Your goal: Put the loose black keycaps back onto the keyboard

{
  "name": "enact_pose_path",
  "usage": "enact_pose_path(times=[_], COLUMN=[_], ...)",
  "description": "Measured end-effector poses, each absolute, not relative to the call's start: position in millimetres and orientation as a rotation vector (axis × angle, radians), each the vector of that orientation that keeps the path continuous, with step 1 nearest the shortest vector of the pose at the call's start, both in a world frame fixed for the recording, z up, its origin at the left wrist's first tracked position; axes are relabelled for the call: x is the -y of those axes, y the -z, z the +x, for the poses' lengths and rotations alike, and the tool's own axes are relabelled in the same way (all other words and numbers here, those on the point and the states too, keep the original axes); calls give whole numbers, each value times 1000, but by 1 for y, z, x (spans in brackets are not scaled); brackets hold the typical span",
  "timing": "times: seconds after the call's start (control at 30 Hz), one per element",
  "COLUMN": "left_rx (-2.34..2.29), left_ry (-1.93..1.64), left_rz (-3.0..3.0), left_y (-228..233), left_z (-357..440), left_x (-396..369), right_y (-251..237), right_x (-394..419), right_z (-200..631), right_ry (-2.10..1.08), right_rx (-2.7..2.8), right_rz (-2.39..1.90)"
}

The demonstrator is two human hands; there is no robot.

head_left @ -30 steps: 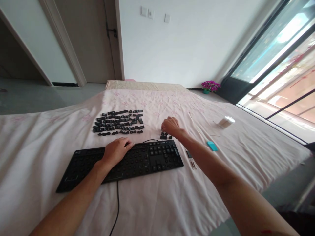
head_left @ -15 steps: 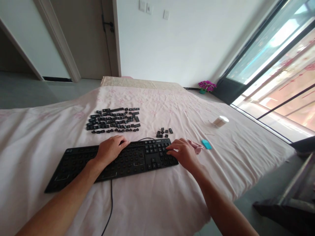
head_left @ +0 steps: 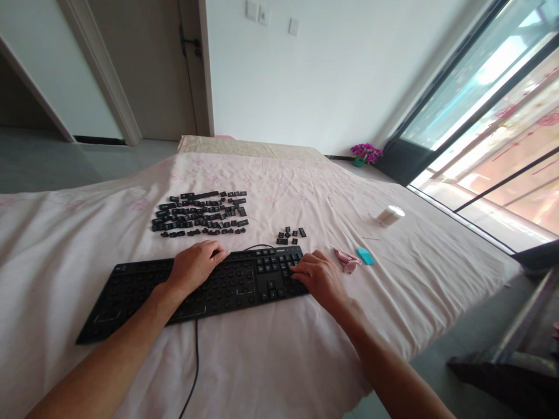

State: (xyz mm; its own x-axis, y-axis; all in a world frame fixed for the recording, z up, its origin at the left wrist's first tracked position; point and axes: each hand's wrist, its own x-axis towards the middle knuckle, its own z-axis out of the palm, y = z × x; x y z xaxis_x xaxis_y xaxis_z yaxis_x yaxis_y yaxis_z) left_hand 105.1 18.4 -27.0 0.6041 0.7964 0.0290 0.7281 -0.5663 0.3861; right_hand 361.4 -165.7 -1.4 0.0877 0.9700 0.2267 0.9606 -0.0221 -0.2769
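A black wired keyboard (head_left: pixel 131 288) lies on a pale pink sheet, most of its keycaps removed; several remain at its right end. My left hand (head_left: pixel 196 265) rests palm down on the keyboard's middle. My right hand (head_left: pixel 319 274) lies on the keyboard's right end, fingertips on the remaining keys, and whether it grips one is hidden. A large group of loose black keycaps (head_left: pixel 201 214) is laid out in rows behind the keyboard. A small cluster of keycaps (head_left: pixel 290 234) sits behind the right end.
A crumpled pink cloth (head_left: pixel 347 260) and a teal block (head_left: pixel 365 256) lie right of my right hand. A white roll (head_left: pixel 390 215) sits farther right. The sheet-covered surface (head_left: pixel 279 355) drops off at the right. The keyboard cable (head_left: pixel 194 366) runs toward me.
My right hand came back from the small keycap cluster to the keyboard's right end, then slid slightly left. My left hand stayed on the keyboard. The camera view shifted.
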Motion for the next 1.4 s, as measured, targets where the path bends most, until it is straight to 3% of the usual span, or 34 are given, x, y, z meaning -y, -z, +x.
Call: enact_pose_path(times=[0.43, 0.67, 0.77, 1.0, 1.4], left_rx=[-1240, -1219, -1223, -1227, -1224], left_ry=[-307, -316, -308, -319, -302], left_rz=[2494, 2443, 2434, 2432, 2457], left_y=[28, 30, 29, 29, 28], left_z=[106, 107, 107, 106, 106], left_x=[-17, -18, -18, -18, -18], right_y=[16, -16, -26, -14, -4], right_x=[187, 163, 126, 52, 22], right_z=[338, 367, 393, 424, 424], right_ry=[326, 64, 103, 111, 50], right_rx=[2302, 2060, 1888, 1938, 2120], right_rz=[-2120, -2047, -2054, -2289, -2392])
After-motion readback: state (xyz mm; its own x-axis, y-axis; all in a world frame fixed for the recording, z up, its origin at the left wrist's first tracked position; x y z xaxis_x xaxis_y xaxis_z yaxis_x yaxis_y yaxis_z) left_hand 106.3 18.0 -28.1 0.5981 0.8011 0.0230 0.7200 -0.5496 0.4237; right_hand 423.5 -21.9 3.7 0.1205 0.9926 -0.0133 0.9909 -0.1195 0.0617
